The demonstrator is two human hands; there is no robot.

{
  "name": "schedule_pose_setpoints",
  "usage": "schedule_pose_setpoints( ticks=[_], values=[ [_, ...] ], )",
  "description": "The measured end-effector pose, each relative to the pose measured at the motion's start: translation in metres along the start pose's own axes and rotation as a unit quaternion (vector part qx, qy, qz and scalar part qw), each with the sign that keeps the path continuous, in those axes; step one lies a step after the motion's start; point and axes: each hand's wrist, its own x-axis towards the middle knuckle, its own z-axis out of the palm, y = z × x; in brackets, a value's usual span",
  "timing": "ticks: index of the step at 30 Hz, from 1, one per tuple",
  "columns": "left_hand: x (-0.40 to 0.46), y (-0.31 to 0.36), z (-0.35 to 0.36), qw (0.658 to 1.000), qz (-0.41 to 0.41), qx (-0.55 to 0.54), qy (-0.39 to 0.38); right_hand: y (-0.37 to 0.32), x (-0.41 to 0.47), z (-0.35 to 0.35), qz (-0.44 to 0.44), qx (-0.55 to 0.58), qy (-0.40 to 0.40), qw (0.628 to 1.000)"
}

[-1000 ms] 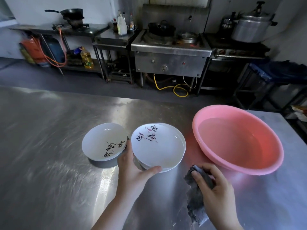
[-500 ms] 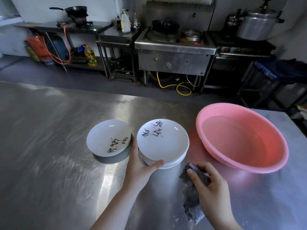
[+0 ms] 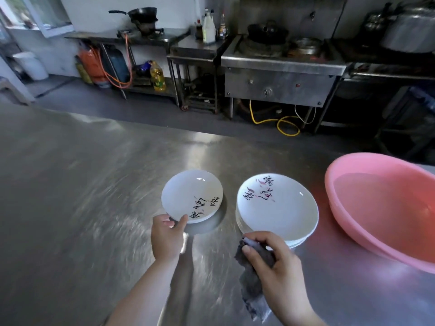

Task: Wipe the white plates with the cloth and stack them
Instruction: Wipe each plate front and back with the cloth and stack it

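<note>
The single plate, left of the stack, is pinched at its near rim by the left hand; the cloth is gripped by the right hand. Slippage from this shallow edge grip is judged possible.

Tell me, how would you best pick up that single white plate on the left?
Pinch the single white plate at its near rim, coming from the person's side: the raised, shallow rim leaves room for fingers beneath, as the left hand shows.
</note>
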Motion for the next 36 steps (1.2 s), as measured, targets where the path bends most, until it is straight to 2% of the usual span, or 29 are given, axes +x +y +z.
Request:
schedule_pose_setpoints(
  ticks=[6,14,20,24,29,36],
  values=[
    [0.008,0.003,0.012,0.998,-0.057,-0.023,0.016,0.006,-0.003,0.002,0.011,-0.023,0.015,1.0],
    [0.007,0.007,0.017,0.996,-0.073,-0.045,0.014,0.011,-0.007,0.003,0.035,-0.039,0.03,0.998],
    [0.01,0.03,0.017,0.994,0.007,-0.075,0.08,0.013,-0.011,0.0,0.035,-0.045,0.03,0.998],
    [0.012,0.027,0.014,0.982,-0.043,-0.173,0.064,0.013,-0.013,-0.004,0.028,-0.044,0.03,0.998],
    [-0.006,0.014,-0.007,0.946,-0.102,-0.307,0.018,0.007,-0.02,-0.017,0.028,-0.002,0.028,0.999],
    [-0.102,0.012,-0.064,0.949,-0.064,-0.302,-0.067,0.007,-0.047,-0.063,0.033,-0.042,0.056,0.997]
  ],
)
